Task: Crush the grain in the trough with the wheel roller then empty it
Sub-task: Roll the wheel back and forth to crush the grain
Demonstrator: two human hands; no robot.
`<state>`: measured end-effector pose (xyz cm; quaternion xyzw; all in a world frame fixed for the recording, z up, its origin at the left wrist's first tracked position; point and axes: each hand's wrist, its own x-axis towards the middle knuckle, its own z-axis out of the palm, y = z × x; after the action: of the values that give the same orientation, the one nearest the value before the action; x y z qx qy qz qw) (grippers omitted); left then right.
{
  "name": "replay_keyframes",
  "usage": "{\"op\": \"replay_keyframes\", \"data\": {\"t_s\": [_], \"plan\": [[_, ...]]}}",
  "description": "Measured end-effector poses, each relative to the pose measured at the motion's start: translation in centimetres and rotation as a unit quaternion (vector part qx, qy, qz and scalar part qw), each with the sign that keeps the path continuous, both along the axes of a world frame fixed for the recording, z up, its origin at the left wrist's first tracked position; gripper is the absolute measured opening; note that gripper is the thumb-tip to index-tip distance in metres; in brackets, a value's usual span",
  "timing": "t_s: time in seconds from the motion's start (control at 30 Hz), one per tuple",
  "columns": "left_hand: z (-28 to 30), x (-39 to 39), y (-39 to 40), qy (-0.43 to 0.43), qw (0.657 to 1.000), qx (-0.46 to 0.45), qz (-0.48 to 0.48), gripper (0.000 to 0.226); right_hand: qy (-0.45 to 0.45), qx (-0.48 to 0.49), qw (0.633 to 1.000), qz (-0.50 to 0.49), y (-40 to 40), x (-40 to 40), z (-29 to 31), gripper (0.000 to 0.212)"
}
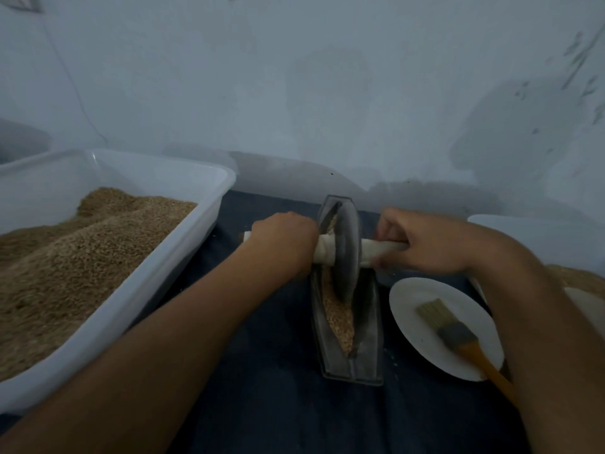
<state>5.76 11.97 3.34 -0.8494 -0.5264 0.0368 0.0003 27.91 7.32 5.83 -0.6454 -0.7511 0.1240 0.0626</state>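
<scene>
A narrow dark metal trough [370,339] lies lengthwise on the dark cloth in the middle. Tan grain [340,317] fills its groove, mostly in the near half. The wheel roller [347,250], a dark metal disc on a pale wooden axle, stands upright in the groove at the trough's middle. My left hand [283,245] grips the axle's left handle. My right hand [422,244] grips the right handle. Both hands hide most of the axle ends.
A large white plastic tub [183,244] heaped with grain sits at the left. A white plate [412,299] with a yellow-handled brush [458,339] lies right of the trough. Another white container [523,227] with grain is at the far right. A pale wall rises close behind.
</scene>
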Motion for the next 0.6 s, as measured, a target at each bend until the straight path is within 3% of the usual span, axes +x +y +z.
{"op": "replay_keyframes", "data": {"t_s": [0.2,0.3,0.5,0.6], "plan": [[1.9,0.4,-2.3,0.117,0.991,-0.052,-0.027,0.031,-0.121,-0.033,0.992,0.021,-2.8,-2.7,2.5,0.047],[2.1,0.6,-2.7,0.140,0.988,-0.056,-0.032,0.044,-0.145,-0.044,0.988,0.025,-3.5,-3.4,3.0,0.051],[1.5,0.5,-1.9,0.094,0.994,-0.049,-0.027,0.042,-0.140,-0.045,0.989,0.015,-3.1,-3.2,2.7,0.047],[0.5,0.2,-0.7,0.024,0.999,-0.028,-0.018,0.026,-0.105,-0.036,0.994,0.015,-2.3,-2.5,2.0,0.038]]}}
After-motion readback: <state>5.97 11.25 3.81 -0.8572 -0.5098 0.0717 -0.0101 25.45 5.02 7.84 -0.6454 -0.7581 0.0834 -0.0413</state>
